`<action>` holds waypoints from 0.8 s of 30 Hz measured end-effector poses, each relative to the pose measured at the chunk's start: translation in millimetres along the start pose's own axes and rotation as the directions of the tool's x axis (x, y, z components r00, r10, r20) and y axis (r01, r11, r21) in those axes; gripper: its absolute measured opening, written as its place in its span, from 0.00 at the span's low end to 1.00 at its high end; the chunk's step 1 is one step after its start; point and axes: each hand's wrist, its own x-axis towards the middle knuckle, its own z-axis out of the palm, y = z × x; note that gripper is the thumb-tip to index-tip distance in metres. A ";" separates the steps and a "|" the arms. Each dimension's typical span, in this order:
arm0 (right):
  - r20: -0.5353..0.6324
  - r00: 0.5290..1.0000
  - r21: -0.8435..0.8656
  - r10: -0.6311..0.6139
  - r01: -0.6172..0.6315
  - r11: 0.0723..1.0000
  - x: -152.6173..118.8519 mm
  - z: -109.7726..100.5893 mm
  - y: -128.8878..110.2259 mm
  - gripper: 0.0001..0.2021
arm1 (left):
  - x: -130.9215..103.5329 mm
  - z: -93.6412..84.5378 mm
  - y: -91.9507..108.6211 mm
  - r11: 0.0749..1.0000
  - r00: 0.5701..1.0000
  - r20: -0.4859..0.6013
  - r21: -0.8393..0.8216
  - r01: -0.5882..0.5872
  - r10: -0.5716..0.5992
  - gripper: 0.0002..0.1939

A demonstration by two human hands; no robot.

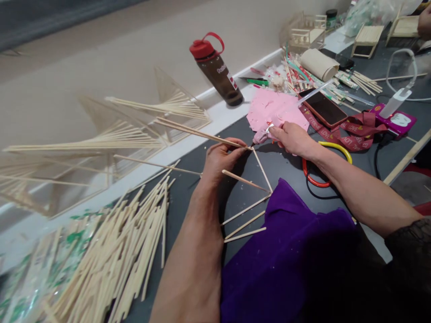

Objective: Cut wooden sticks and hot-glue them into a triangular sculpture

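My left hand [222, 157] pinches thin wooden sticks [198, 130] near their right end, where they meet a corner of a stick frame [261, 170]. Fingers wrapped round it, my right hand [292, 138] holds a pink glue gun [261, 136], its dark tip at that same corner. A clear glue stick [314, 93] sticks out behind the gun. Below my left hand, one stick [245, 181] rises from the frame's lower corner. Two loose sticks [245, 235] lie near the purple cloth [286, 233].
A big pile of sticks [114, 251] lies at left, with fan-shaped stick models [161, 107] behind. Further back stands a red-capped bottle [217, 72]. Pink paper [269, 105], a phone [323, 107], a ribbon [357, 134] and yellow-red handles [336, 148] surround my right arm. Another person's hand [424, 22] shows top right.
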 end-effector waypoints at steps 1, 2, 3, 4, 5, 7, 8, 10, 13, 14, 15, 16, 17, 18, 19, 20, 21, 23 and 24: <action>-0.003 1.000 -0.019 -0.002 0.001 1.000 -0.7 -0.5 -1.2 0.20 | -0.4 0.1 0.7 1.000 1.000 -0.004 -0.002 0.004 -0.004 0.09; -0.003 1.000 -0.040 -0.001 0.001 0.999 -1.3 -0.8 -2.2 0.20 | -0.8 0.3 1.2 1.000 1.000 -0.010 -0.005 0.006 -0.006 0.09; -0.003 1.000 -0.067 0.001 -0.001 0.998 -1.6 -0.8 -2.9 0.20 | -1.0 0.4 1.5 1.000 1.000 -0.013 -0.008 0.008 -0.009 0.09; -0.005 1.000 -0.095 0.002 -0.003 0.995 -1.6 -0.6 -3.3 0.20 | -1.2 0.4 1.7 1.000 1.000 -0.013 -0.010 0.012 -0.012 0.09; -0.008 1.000 -0.119 0.000 -0.001 0.993 -1.4 -0.1 -3.2 0.20 | -1.2 0.4 1.6 1.000 1.000 -0.011 -0.011 0.015 -0.016 0.09; -0.010 1.000 -0.135 -0.008 0.007 0.991 -0.2 1.2 -1.6 0.20 | -0.9 0.4 0.9 1.000 1.000 -0.003 -0.014 0.020 -0.020 0.09; -0.005 1.000 -0.122 -0.014 0.013 0.992 0.6 2.1 0.0 0.20 | -0.5 0.4 0.1 1.000 1.000 -0.002 -0.016 0.017 -0.017 0.09; 0.021 1.000 -0.063 -0.022 0.024 0.998 2.6 3.9 3.9 0.19 | 0.6 0.4 -1.9 1.000 1.000 -0.009 -0.014 -0.005 0.005 0.09; 0.056 0.998 0.051 -0.026 0.023 0.998 5.4 6.7 9.3 0.18 | 2.3 0.5 -4.9 0.999 0.999 -0.016 -0.003 -0.039 0.039 0.09; 0.061 0.998 0.086 -0.025 0.020 0.996 6.2 7.6 10.6 0.17 | 2.7 0.5 -5.5 0.999 0.999 -0.016 -0.001 -0.041 0.041 0.09; 0.063 0.998 0.116 -0.023 0.016 0.993 6.9 8.3 11.5 0.17 | 3.0 0.5 -5.9 0.999 0.999 -0.015 -0.001 -0.040 0.040 0.09; 0.066 0.998 0.139 -0.022 0.013 0.990 7.5 9.0 12.1 0.16 | 3.1 0.4 -6.0 0.999 0.999 -0.014 0.000 -0.038 0.038 0.09; 0.070 0.997 0.153 -0.024 0.013 0.988 7.9 9.4 12.3 0.15 | 3.2 0.4 -5.9 0.999 0.999 -0.012 0.002 -0.037 0.037 0.09; 0.074 0.997 0.157 -0.029 0.017 0.987 8.2 9.6 12.3 0.15 | 3.2 0.4 -5.5 0.999 0.999 -0.012 0.006 -0.038 0.038 0.09; 0.075 0.996 0.150 -0.037 0.025 0.988 8.3 9.5 11.9 0.15 | 3.1 0.3 -4.9 0.999 0.999 -0.011 0.009 -0.036 0.037 0.09; 0.072 0.996 0.136 -0.045 0.035 0.990 8.2 9.1 11.2 0.16 | 2.9 0.3 -4.2 0.999 0.999 -0.011 0.011 -0.030 0.031 0.09; 0.061 0.997 0.119 -0.050 0.043 0.992 7.8 8.4 10.1 0.17 | 2.7 0.2 -3.2 1.000 1.000 -0.011 0.008 -0.021 0.021 0.09; 0.028 0.998 0.078 -0.050 0.047 0.996 6.7 6.4 7.3 0.19 | 2.0 0.0 -1.0 1.000 1.000 -0.009 -0.002 0.006 -0.006 0.10; 0.009 0.999 0.059 -0.046 0.046 0.997 6.1 5.3 5.7 0.19 | 1.6 -0.1 0.1 1.000 1.000 -0.006 -0.007 0.019 -0.019 0.10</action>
